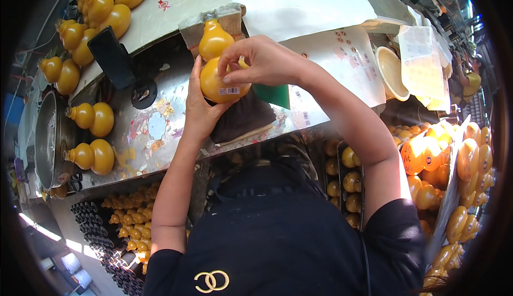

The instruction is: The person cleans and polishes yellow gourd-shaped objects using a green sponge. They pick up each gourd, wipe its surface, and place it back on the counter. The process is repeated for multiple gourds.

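A glossy yellow gourd-shaped bottle [216,43] lies before me, its clear neck pointing away over a cloth-covered rest [192,29]. My left hand [202,109] cups the wide lower bulb from the left and below. Over the same bulb, my right hand [260,61] has its thumb and bent fingers close together at the surface. Whether something thin is pinched there is hidden. A small white label [229,91] with printed codes sits near the bottle's base. Beneath the bottle is a folded dark cloth [244,117], and a green sheet [274,94] sticks out on its right.
Printed sticker sheets [340,63] cover the table's right side. A phone [112,57] stands on a round base at left, near several gourd bottles [92,155] and a metal basin [50,139]. A cream basin [390,73] is at right. Crates of bottles [429,175] flank me.
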`<state>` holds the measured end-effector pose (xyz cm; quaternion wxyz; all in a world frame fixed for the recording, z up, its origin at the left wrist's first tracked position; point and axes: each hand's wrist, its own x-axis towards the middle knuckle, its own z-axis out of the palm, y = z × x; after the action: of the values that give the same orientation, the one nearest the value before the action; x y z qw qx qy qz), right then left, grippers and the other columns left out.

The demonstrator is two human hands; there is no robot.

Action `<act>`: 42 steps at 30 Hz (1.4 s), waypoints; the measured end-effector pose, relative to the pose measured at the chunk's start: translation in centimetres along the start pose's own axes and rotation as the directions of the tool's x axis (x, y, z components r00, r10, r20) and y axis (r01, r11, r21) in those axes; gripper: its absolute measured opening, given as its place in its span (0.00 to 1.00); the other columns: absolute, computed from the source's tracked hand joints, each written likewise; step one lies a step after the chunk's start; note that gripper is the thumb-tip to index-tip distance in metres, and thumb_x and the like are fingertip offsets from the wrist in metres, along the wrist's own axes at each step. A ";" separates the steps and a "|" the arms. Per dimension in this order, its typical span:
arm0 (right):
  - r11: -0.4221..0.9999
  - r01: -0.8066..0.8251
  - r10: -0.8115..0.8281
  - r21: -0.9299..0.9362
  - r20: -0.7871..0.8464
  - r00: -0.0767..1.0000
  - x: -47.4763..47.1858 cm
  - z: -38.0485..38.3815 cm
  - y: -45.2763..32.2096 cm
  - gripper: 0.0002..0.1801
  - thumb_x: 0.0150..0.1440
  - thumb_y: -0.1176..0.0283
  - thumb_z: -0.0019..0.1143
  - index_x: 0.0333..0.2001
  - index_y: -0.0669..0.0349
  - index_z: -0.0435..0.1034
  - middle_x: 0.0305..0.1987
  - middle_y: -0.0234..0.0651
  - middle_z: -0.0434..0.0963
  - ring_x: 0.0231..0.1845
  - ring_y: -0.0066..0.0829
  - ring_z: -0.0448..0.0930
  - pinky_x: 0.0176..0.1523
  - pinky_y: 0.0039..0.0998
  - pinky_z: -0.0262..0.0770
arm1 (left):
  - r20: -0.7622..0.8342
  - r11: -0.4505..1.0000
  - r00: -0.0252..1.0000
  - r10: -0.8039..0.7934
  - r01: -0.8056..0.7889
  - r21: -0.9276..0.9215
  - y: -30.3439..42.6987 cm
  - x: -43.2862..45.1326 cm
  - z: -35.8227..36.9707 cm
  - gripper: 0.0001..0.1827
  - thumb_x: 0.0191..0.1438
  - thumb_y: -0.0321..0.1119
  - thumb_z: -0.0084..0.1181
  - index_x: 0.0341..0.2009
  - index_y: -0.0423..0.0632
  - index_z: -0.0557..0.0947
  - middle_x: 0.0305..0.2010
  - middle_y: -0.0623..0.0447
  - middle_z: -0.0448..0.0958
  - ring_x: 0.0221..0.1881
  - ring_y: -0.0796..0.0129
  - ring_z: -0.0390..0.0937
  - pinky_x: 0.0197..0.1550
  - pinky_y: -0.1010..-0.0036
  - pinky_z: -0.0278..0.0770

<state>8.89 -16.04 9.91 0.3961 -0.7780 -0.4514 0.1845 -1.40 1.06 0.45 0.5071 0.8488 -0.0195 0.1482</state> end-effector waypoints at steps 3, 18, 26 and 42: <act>0.996 -0.071 0.068 -0.061 -0.055 0.996 0.3 -0.1 0.1 0.19 0.48 0.66 0.69 0.42 0.60 0.73 0.23 0.29 0.70 0.27 0.21 0.72 0.36 0.24 0.69 | 0.104 0.985 0.994 -0.040 0.057 -0.165 0.1 0.1 -0.9 0.59 0.39 0.37 0.73 0.70 0.48 0.48 0.67 0.45 0.59 0.65 0.57 0.62 0.65 0.66 0.62; 0.762 -0.243 0.446 0.600 -0.215 0.869 -3.8 4.2 4.0 0.33 0.58 0.46 0.53 0.50 0.68 0.71 0.28 0.27 0.71 0.26 0.14 0.66 0.32 0.18 0.64 | 0.169 0.693 0.947 -0.274 0.316 -0.648 1.7 0.4 -0.7 0.43 0.56 0.42 0.61 0.68 0.40 0.55 0.65 0.45 0.61 0.65 0.63 0.62 0.66 0.70 0.58; 0.835 -0.321 0.477 0.447 -0.296 0.828 -3.6 5.7 3.6 0.46 0.47 0.37 0.60 0.55 0.69 0.68 0.35 0.38 0.76 0.31 0.22 0.72 0.37 0.22 0.68 | 0.163 0.676 0.942 -0.294 0.325 -0.661 1.0 0.4 -0.7 0.40 0.56 0.43 0.61 0.67 0.40 0.58 0.62 0.46 0.65 0.62 0.65 0.64 0.65 0.72 0.60; 0.883 -0.156 0.337 0.443 -0.366 0.868 -4.3 7.6 5.5 0.43 0.52 0.41 0.59 0.60 0.64 0.63 0.29 0.31 0.72 0.28 0.20 0.70 0.34 0.22 0.67 | 0.154 0.746 0.957 -0.248 0.289 -0.600 1.0 0.5 -0.9 0.41 0.55 0.40 0.64 0.66 0.37 0.59 0.61 0.46 0.66 0.61 0.65 0.66 0.63 0.73 0.62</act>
<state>4.81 -17.76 0.61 0.6088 -0.7539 -0.1995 0.1455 -1.34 1.46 1.83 0.7712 0.6346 0.0392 0.0320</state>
